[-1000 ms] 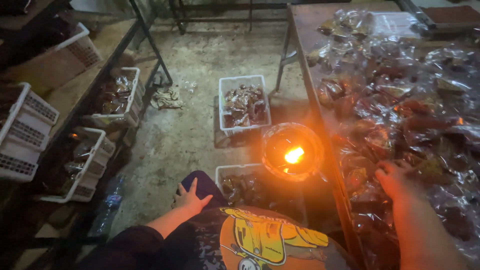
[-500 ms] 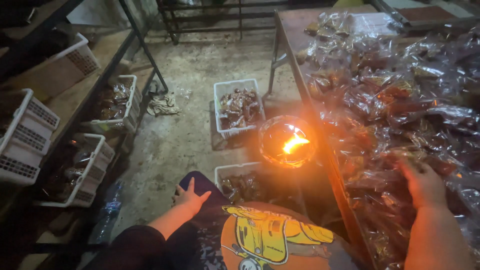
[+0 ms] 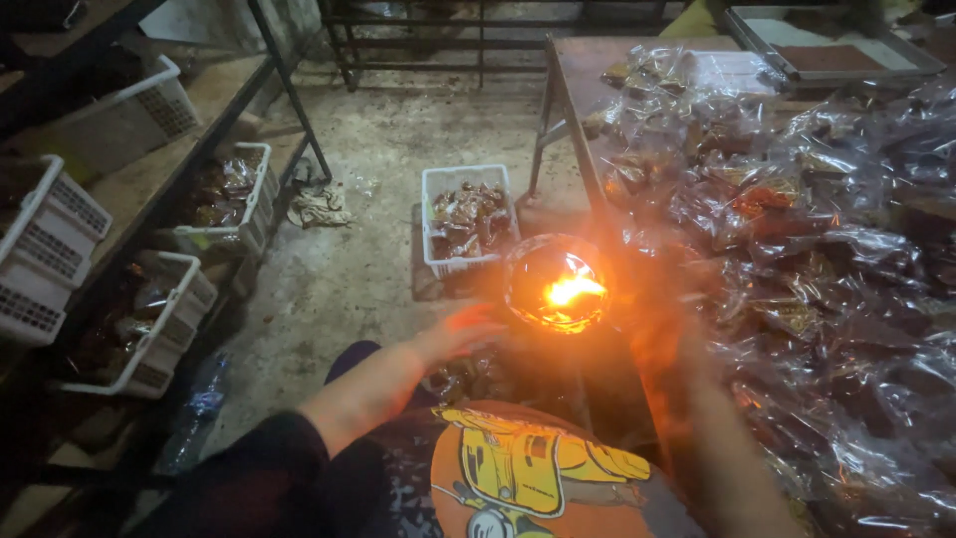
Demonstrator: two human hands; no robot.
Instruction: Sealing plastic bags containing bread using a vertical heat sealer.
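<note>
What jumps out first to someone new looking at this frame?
The small open flame burning in a round dish at the table's near edge, glowing orange mid-frame. The left hand hovers just left of it; the right hand is a blur beside it. Clear plastic packets heap the tabletop to the right.

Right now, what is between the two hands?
In the head view, the burning flame in its round bowl sits between the left hand and the blurred right hand, at the table's edge.

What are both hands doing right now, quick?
Left hand: open, empty, beside the flame bowl.
Right hand: too blurred to tell, near the clear packets.
</note>
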